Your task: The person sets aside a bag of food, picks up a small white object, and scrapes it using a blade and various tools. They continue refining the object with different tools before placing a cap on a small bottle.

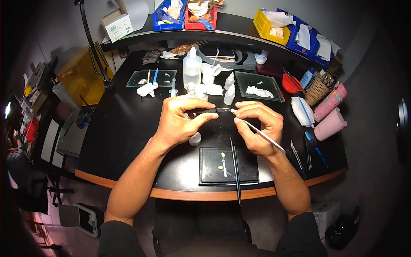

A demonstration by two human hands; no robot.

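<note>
Standing behind the chair here, both hands are up near the middle of the frame, over the black desk (128, 128). The left hand (182, 122) is pinched around a short dark handle (204, 111), thumb underneath and fingers curled over the top. The right hand (259, 126) is closed on a thin metal instrument (267, 138), which runs from between the fingertips down toward the lower right. The two tips seem to meet just between the hands, though what sits there is too small to make out.

My read: both tools look light and stiff, and that smooth metal shaft is probably slippery, so a pinch close to the working end is the sensible grip. Anything tiny at the tips would be easy to drop.

Below the hands, lower centre, sits a dark tray (248, 171) with a small pale piece (223, 155) on it, and a long thin brush (235, 171) lying across it. A clear squeeze bottle (192, 68) stands up top centre, with a pink tumbler (329, 124) over at the right.
</note>
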